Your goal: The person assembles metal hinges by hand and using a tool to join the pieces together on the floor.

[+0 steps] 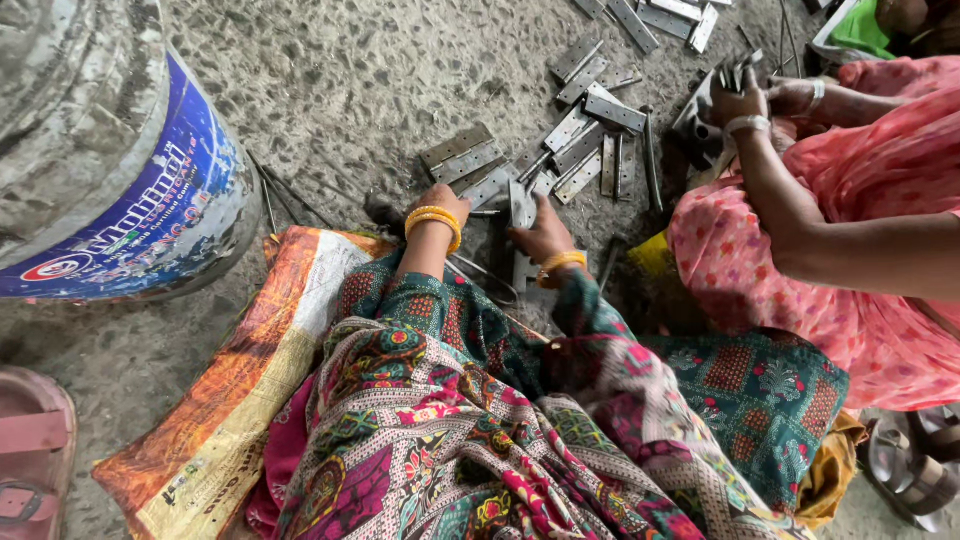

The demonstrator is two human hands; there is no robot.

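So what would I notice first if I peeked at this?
Probably the grey metal hinges scattered on the concrete floor at the top. The left hand and right hand, both with yellow bangles, rest on hinges at the centre. A big blue-banded drum stands at upper left, and another person's hands work at upper right.

- The rough grey concrete floor (340, 90) carries everything in view.
- A loose scatter of flat metal hinge plates (585, 140) lies on it near the top centre, some overlapping, with thin metal rods (650, 160) among them.
- A large drum with a blue band (110, 150) stands at the left.
- An orange and white woven sack (240, 400) is spread flat below the drum.
- A pink sandal (30, 450) sits at the lower left edge.
- A dark sandal (915, 465) rests at the lower right.
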